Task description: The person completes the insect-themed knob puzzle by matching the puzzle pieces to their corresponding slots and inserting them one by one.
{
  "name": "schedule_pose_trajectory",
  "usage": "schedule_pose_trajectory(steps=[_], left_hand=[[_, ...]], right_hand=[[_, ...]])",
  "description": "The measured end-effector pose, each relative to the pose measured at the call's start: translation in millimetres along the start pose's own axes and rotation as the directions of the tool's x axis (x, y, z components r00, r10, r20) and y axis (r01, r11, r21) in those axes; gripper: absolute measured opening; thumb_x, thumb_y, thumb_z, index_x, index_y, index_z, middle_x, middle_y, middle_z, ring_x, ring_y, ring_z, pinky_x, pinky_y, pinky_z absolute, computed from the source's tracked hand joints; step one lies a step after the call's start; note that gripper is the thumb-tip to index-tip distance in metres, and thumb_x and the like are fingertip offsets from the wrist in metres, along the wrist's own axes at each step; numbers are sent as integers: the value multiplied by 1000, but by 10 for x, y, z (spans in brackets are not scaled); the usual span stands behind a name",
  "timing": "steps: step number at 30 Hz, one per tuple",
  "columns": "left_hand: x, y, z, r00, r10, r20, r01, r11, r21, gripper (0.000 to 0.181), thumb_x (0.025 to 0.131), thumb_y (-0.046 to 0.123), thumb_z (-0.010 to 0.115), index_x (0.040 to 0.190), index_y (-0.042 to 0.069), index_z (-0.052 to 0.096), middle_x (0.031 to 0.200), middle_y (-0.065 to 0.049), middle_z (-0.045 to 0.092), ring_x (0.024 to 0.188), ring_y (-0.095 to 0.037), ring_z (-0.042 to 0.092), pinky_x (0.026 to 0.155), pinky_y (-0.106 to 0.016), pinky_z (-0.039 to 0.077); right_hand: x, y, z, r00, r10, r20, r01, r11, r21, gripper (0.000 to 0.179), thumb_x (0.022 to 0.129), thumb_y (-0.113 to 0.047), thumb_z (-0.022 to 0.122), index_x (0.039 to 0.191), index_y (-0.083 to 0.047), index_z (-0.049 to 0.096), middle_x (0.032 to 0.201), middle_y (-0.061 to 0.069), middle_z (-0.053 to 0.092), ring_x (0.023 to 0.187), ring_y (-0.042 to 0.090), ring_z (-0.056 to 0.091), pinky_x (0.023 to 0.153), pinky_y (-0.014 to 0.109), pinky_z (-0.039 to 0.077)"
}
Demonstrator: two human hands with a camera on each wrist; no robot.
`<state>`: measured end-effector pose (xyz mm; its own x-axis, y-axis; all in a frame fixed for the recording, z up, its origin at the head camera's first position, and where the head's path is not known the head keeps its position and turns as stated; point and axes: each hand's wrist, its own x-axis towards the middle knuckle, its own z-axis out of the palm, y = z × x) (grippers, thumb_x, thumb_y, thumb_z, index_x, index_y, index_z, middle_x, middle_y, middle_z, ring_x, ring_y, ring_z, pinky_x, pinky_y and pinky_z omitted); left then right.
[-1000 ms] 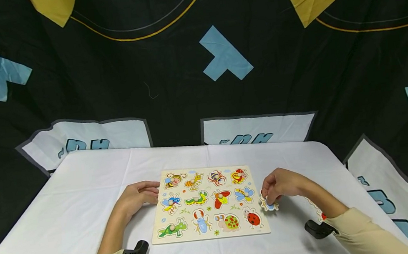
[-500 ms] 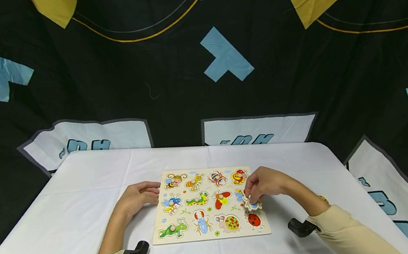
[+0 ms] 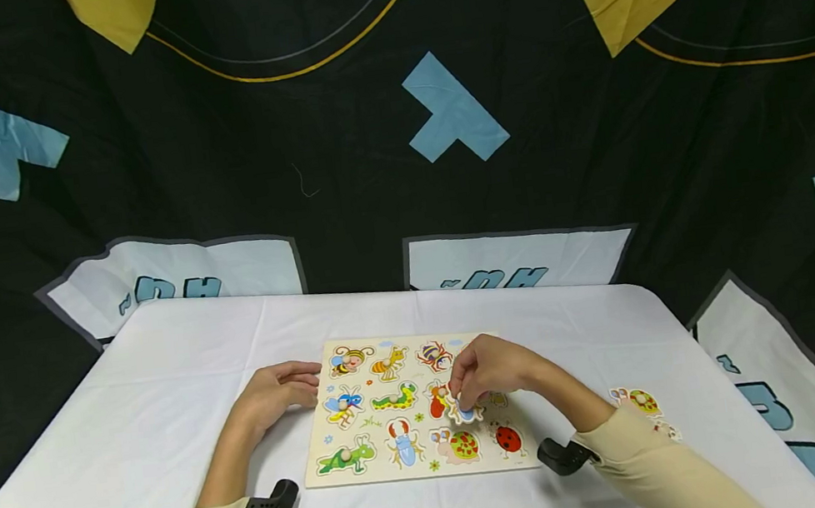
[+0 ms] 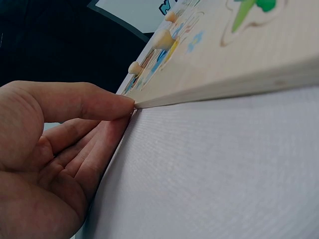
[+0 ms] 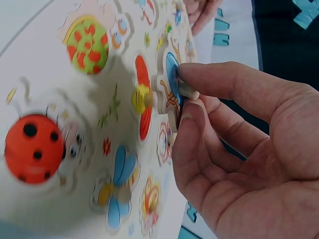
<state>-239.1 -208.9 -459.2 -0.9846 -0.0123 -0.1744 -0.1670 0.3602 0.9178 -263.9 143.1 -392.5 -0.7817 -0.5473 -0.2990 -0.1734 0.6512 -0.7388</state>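
My right hand [image 3: 492,366] pinches the wooden peg of a blue beetle puzzle piece [image 5: 172,82] between thumb and fingers. The piece is tilted above the puzzle board [image 3: 435,466], close to the red-winged firefly piece [image 5: 143,99]. My left hand [image 3: 279,396] touches the board's left edge with its fingertips [image 4: 124,105], the fingers relaxed. In the board's front row, the beetle picture [image 3: 402,444], snail picture [image 3: 464,445] and ladybird picture [image 3: 507,439] show no pegs. Several insect pieces with pegs sit in the other places, including a green grasshopper [image 3: 345,457].
A snail piece [image 3: 643,402] lies on the white tablecloth [image 3: 192,354] to the right of the board. Beside it, another piece [image 3: 667,429] is partly hidden by my right sleeve. A black curtain [image 3: 337,170] hangs behind the table.
My right hand has carried the beetle piece leftward from beside the board's right edge to over the board. The loose pieces at right have come into view. My left hand has stayed put.
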Motion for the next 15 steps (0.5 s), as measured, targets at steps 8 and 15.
schedule_pose_trajectory(steps=[8,15], left_hand=[[7,-11,-5,1000,5,3,-5,1000,-8,59,73,0,75,131,-1,64,113,-13,73,93,-15,68,80,-23,50],[2,-11,-6,1000,2,0,-2,1000,-5,60,73,1,75,132,-1,64,114,-13,72,93,-14,68,80,-24,50]], right_hand=[[135,-169,170,999,-36,24,37,999,-19,13,71,-4,82,81,-8,74,64,-3,66,61,12,54,61,32,46],[232,-285,330,998,-51,48,50,999,10,13,71,0,80,80,-7,74,64,-3,66,60,12,55,59,27,46]])
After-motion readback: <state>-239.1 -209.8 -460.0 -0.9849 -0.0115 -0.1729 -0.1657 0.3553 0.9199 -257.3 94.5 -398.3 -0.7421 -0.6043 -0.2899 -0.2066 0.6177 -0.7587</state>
